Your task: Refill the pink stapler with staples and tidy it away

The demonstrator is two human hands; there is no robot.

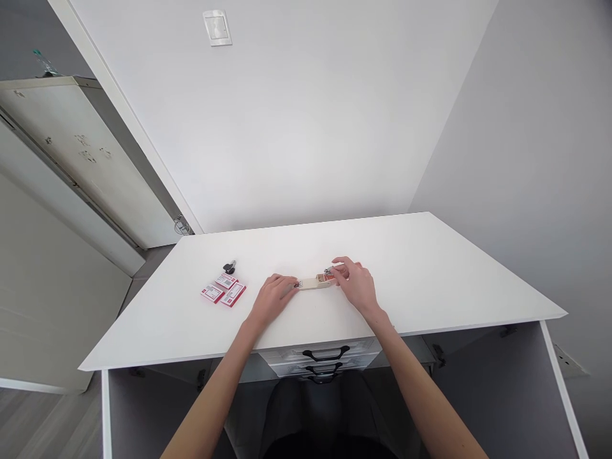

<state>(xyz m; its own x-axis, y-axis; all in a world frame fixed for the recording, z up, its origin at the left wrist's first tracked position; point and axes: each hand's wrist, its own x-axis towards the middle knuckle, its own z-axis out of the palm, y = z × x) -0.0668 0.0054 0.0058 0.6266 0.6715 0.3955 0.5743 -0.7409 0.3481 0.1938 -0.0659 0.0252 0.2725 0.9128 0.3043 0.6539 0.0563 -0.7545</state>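
Observation:
On the white tabletop lies what looks like a stapler, swung open, with a long cream base and a reddish part at its right end. My left hand holds the left end, its fingers closed together beside a small metal plate. At the other end my right hand has thumb and finger pinched by a small shiny metal piece; the fingers partly hide the reddish part. Three small red-and-white boxes sit left of my left hand, and a small black and metal item is just behind them.
Below the table's front edge are drawers with black handles, between open cabinet spaces. A grey-white wall with a light switch rises behind. A doorway and a pale cabinet stand at left.

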